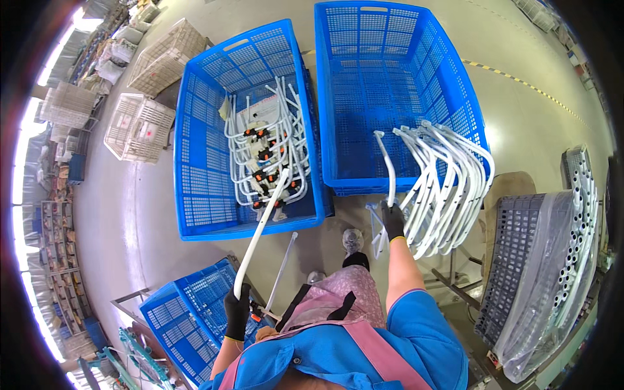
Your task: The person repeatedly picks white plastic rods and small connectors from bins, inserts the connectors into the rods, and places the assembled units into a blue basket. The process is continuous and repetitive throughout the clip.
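Two white tubes in play, one per hand. My left hand is curled round the low end of the left tube, no visible gap in the grip; the long part slants up and away, its far tip over the near side of the left bin. End grip looks chosen for reach, but I'd expect it tip-heavy. My right hand is wrapped round the right tube low down, just outside the near rim of the right bin, with the tube's upper end over the bin. Finger detail is lost in the black glove, so can't tell how tight. Beside it the stack of bent tubes leans across that rim, bends outside, ends over the bin; side by side like that they nest and each bend sits within reach, I reckon. What bears them underneath I can't see. The left bin has frames with black and orange fittings, nested one against another, presumably to save room. Small blue bin sits just left of my left hand.
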Motion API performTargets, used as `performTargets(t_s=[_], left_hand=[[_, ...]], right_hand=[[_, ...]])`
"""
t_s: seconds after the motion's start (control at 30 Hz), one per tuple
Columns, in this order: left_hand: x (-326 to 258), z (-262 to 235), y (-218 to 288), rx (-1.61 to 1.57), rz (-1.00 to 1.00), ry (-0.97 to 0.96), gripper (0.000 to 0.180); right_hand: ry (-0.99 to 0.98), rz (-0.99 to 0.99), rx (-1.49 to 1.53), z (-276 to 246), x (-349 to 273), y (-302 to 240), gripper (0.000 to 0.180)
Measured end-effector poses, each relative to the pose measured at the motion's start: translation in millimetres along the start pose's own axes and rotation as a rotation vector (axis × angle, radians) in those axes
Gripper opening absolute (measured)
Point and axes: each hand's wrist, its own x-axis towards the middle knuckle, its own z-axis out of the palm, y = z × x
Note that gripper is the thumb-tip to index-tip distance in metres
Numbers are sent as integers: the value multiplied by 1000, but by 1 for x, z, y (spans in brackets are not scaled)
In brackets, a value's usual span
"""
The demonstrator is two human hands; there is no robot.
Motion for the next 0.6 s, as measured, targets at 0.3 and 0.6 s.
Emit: performTargets(t_s=[0.3,0.6], left_hand=[[-26,-64,-41,-65,152,97,19],[-57,-107,-39,-297,412,-74,13]], right_hand=[[94,65,692,-116,-153,-128,36],[665,176,621,-226,-434,-48,19]])
